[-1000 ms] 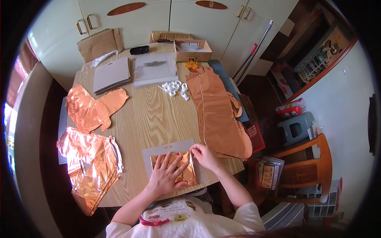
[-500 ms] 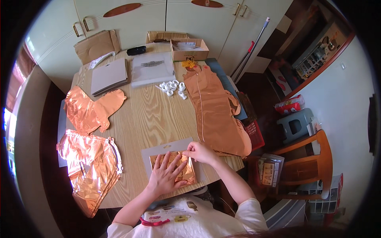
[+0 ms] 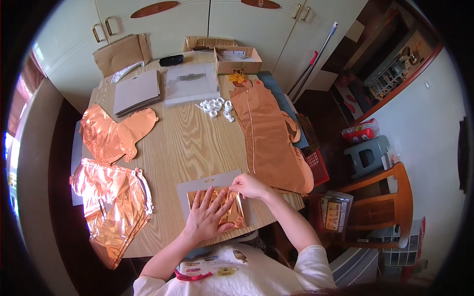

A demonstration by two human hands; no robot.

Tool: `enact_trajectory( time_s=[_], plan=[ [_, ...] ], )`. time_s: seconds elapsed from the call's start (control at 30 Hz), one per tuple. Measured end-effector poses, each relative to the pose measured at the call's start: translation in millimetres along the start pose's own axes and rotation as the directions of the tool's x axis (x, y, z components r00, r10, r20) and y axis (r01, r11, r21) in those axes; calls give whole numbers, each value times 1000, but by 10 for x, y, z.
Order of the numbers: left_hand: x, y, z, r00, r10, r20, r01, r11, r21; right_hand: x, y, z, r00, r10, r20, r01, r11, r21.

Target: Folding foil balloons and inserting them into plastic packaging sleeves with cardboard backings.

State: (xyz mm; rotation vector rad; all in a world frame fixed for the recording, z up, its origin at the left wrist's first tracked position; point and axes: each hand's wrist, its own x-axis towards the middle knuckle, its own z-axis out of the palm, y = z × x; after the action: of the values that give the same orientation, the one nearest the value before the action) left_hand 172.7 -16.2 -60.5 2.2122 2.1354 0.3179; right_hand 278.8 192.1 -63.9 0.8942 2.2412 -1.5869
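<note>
A folded copper-coloured foil balloon point(image 3: 238, 212) lies on a grey card with a hang hole point(image 3: 183, 191), at the table's near edge. My left hand point(image 3: 207, 217) is spread flat over the foil, pressing on it with fingers apart. At the foil's upper right corner, my right hand point(image 3: 251, 186) is closed in a pinch on its edge; the fingertips hide the exact spot. Flat foil balloons of the same colour lie on the left, one upper point(image 3: 111, 133) and one lower point(image 3: 111, 212). A stack of them point(image 3: 271, 138) covers the right side.
Toward the back are a stack of grey cards point(image 3: 137, 92), clear plastic bags point(image 3: 191, 85), white ribbon rolls point(image 3: 213, 106) and a cardboard box point(image 3: 238, 63). A black object point(image 3: 171, 60) lies behind the bags. A wooden chair point(image 3: 402, 207) with a packet point(image 3: 336, 212) stands at the right.
Both hands stay almost in place on the foil. The whole view has shifted slightly, and the right hand's pinch remains at the same corner.
</note>
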Motion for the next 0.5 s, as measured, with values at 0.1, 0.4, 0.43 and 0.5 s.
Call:
enact_trajectory(
  time_s=[0.1, 0.4, 0.43, 0.5],
  plan=[
    [10, -3, -12, 1000, 4, 5, -4, 1000, -11, -40, -44, -1, 999, 42, -13, -43, 997, -69],
    [30, 6, -40, 1000, -2, 25, 2, 1000, 8, -98, -149, -38, 998, 34, -53, -48, 959, -280],
    [32, 7, -39, 1000, -3, 27, 2, 1000, 5, -110, -155, -41, 997, 17, -69, -38, 948, -316],
    [27, 4, -23, 999, -7, 33, 7, 1000, 4, -154, -154, -1, 982, -83, -171, 9, 917, -398]
  ],
)
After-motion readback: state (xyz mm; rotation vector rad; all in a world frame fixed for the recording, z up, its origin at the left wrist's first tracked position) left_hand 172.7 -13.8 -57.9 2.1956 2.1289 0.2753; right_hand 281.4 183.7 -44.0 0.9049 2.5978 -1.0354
